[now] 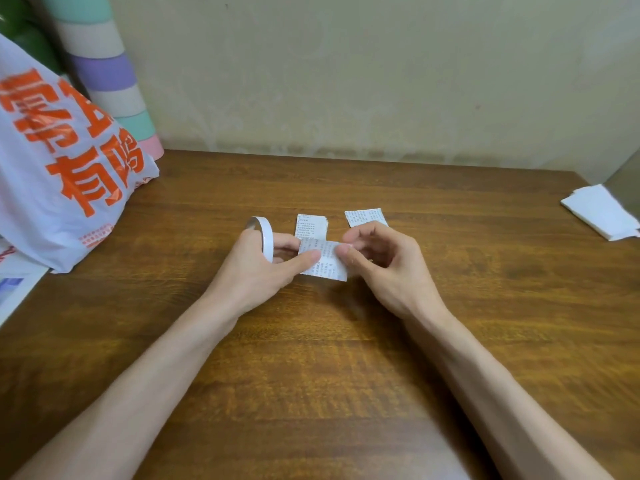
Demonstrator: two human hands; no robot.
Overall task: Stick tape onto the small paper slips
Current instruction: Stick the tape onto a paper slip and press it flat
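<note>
A small printed paper slip [325, 260] is held just above the wooden table [311, 358] between both hands. My left hand [263, 268] pinches its left edge with thumb and forefinger, and a white tape roll [265, 237] sits looped around that hand's fingers. My right hand [381, 265] pinches the slip's right edge at the top. Behind the hands lie a small stack of printed slips [311, 226] and, to its right, another printed slip [364, 217], flat on the table.
A white plastic bag with orange lettering [62, 174] stands at the left, with striped pastel rolls [114, 81] behind it against the wall. A stack of white paper [601, 211] lies at the table's far right edge. Papers [14, 289] lie at the left edge.
</note>
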